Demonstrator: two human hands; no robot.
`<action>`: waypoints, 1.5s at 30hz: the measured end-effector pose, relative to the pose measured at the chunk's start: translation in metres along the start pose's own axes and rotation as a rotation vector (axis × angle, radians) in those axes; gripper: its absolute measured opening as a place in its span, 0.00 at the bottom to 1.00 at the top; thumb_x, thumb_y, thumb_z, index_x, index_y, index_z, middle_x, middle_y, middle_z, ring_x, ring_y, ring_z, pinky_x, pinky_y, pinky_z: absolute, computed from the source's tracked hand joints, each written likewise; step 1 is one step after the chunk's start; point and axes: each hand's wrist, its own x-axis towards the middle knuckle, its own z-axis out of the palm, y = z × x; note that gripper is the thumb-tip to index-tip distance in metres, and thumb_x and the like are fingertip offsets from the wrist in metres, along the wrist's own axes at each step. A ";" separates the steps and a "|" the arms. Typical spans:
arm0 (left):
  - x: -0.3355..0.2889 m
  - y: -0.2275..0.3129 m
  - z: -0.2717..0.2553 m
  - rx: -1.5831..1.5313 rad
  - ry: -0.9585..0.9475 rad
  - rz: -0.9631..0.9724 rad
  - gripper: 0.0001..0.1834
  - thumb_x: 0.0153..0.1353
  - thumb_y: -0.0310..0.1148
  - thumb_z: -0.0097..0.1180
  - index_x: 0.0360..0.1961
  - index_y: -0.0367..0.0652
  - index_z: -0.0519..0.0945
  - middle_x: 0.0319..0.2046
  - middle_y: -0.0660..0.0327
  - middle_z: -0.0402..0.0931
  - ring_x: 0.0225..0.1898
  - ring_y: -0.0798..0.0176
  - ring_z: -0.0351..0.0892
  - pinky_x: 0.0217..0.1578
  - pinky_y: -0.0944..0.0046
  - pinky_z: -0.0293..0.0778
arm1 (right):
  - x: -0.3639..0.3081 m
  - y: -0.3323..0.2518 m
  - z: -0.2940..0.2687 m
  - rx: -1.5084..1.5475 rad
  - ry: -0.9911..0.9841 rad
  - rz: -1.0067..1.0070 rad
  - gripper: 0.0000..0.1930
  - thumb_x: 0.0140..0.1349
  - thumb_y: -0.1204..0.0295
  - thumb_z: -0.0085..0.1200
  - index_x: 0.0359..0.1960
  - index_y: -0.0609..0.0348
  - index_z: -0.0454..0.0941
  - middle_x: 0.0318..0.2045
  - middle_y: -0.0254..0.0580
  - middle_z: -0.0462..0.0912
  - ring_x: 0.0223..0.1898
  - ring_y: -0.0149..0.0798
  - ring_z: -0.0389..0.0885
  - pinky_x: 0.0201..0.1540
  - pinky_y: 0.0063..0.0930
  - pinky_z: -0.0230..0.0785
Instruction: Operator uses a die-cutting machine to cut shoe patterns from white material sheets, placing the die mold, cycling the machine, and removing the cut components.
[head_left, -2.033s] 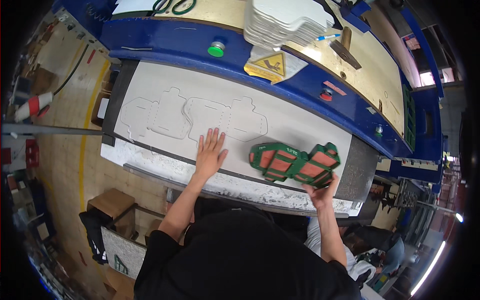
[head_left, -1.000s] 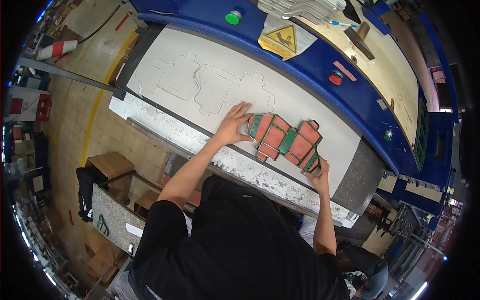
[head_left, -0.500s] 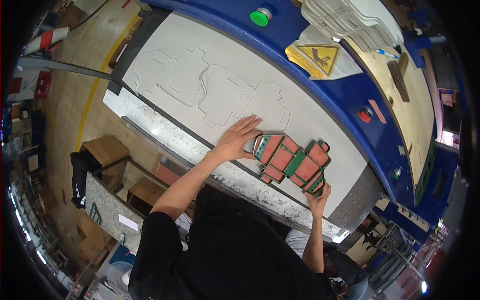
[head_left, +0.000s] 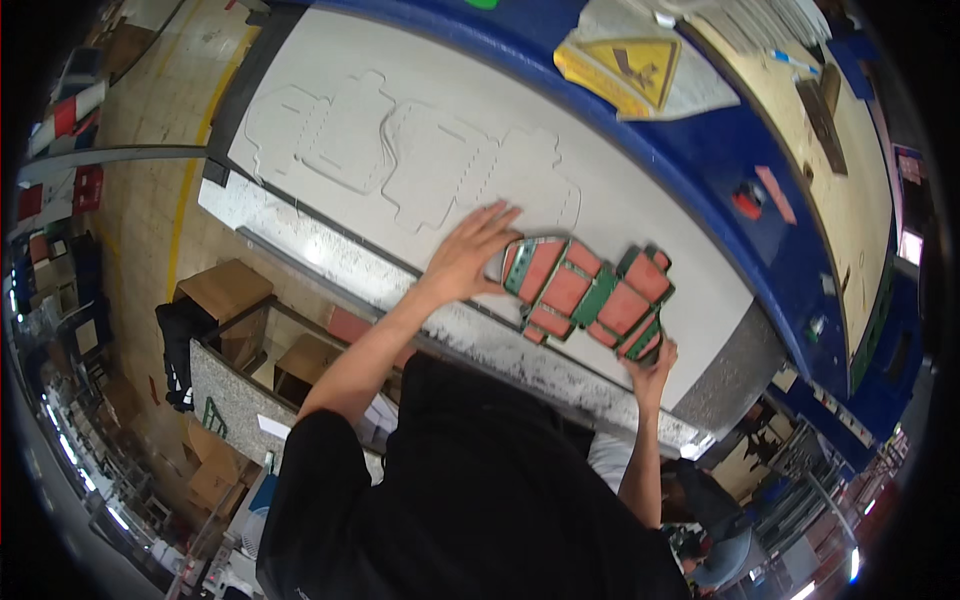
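Observation:
A cutting die (head_left: 599, 301), green with red-pink pads and a stepped outline, lies on a large pale grey board sheet (head_left: 640, 195). My left hand (head_left: 466, 258) is at the die's left end, thumb and forefinger against its edge, with the other fingers stretched over the sheet. At the lower right end, my right hand (head_left: 653, 374) grips the die's edge between thumb and fingers. Left of the die, cut outlines (head_left: 430, 165) with dashed fold lines mark the sheet. The die's underside is hidden.
Beyond the sheet runs a blue machine body (head_left: 680, 175) with a yellow warning sign (head_left: 630, 70) and a red button (head_left: 746, 200). A scuffed metal ledge (head_left: 330, 255) borders the near side. Cardboard boxes (head_left: 226, 289) stand lower left. Another person's cap (head_left: 722, 560) shows lower right.
The view has shifted, moving the sheet's cut outlines up and left in the picture. Both hands stay on the die, whose place on the sheet looks about the same.

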 end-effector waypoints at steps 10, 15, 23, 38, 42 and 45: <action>-0.003 -0.003 0.006 0.053 0.080 0.077 0.42 0.37 0.46 0.76 0.56 0.47 0.75 0.70 0.59 0.59 0.73 0.52 0.51 0.72 0.50 0.50 | -0.002 -0.007 0.009 -0.054 0.137 -0.087 0.48 0.35 0.65 0.79 0.64 0.50 0.68 0.48 0.46 0.71 0.53 0.51 0.66 0.60 0.45 0.57; -0.011 -0.002 0.011 0.049 0.105 0.087 0.43 0.36 0.48 0.76 0.56 0.47 0.75 0.69 0.59 0.60 0.73 0.53 0.51 0.72 0.51 0.49 | -0.003 0.008 0.012 0.002 0.140 -0.107 0.47 0.36 0.64 0.79 0.63 0.48 0.69 0.48 0.43 0.72 0.53 0.50 0.66 0.59 0.45 0.59; -0.006 -0.005 0.007 0.050 0.129 0.090 0.44 0.33 0.47 0.78 0.56 0.49 0.76 0.70 0.60 0.59 0.73 0.53 0.51 0.71 0.50 0.49 | 0.001 0.005 0.014 -0.005 0.183 -0.108 0.46 0.37 0.66 0.79 0.63 0.48 0.70 0.47 0.44 0.73 0.53 0.49 0.68 0.59 0.43 0.60; -0.006 0.006 0.008 0.068 0.068 0.013 0.43 0.37 0.48 0.75 0.57 0.50 0.74 0.71 0.60 0.56 0.74 0.51 0.48 0.72 0.48 0.47 | -0.003 -0.003 0.007 0.070 0.113 -0.044 0.48 0.35 0.71 0.78 0.63 0.56 0.68 0.52 0.46 0.72 0.55 0.52 0.67 0.60 0.44 0.60; 0.000 0.008 0.003 0.056 0.024 -0.033 0.43 0.37 0.46 0.75 0.58 0.49 0.73 0.72 0.61 0.55 0.74 0.53 0.47 0.72 0.50 0.46 | 0.001 -0.010 0.004 0.064 0.067 -0.007 0.48 0.34 0.71 0.77 0.63 0.55 0.67 0.49 0.45 0.71 0.55 0.51 0.65 0.61 0.44 0.57; 0.004 0.008 0.002 0.041 0.017 -0.047 0.42 0.38 0.44 0.75 0.58 0.50 0.74 0.72 0.62 0.55 0.74 0.54 0.47 0.72 0.50 0.46 | 0.004 -0.008 0.004 0.072 0.091 -0.016 0.49 0.33 0.71 0.78 0.64 0.52 0.67 0.47 0.44 0.70 0.53 0.51 0.65 0.60 0.44 0.56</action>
